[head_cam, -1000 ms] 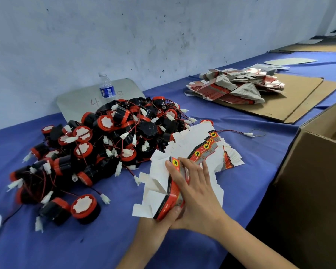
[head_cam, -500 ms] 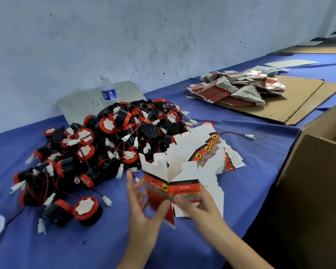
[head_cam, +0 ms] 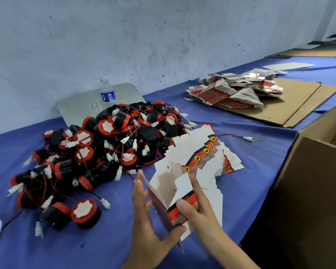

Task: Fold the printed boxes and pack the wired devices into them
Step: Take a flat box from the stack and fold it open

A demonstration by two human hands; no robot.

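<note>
A red-and-white printed box (head_cam: 170,193) stands opened into a tube between my hands, its white flaps up. My left hand (head_cam: 149,228) lies against its left wall with straight fingers and the thumb under its bottom edge. My right hand (head_cam: 197,206) pinches the box's right wall, thumb on the printed face, fingers inside. Just behind it a fanned stack of flat box blanks (head_cam: 208,154) lies on the blue cloth. A big heap of black-and-red wired devices (head_cam: 105,150) with white connectors fills the left half of the table.
A second pile of flat blanks (head_cam: 235,92) rests on brown cardboard sheets (head_cam: 299,101) at the back right. An open brown carton (head_cam: 318,171) stands at the right edge. A water bottle (head_cam: 106,92) stands by the wall. A loose red wire (head_cam: 239,136) lies on the cloth.
The flat blank I took from the stack has been pulled open into a box shape. It has tilted, and my right fingers have gone inside it while my left hand moved to its left wall.
</note>
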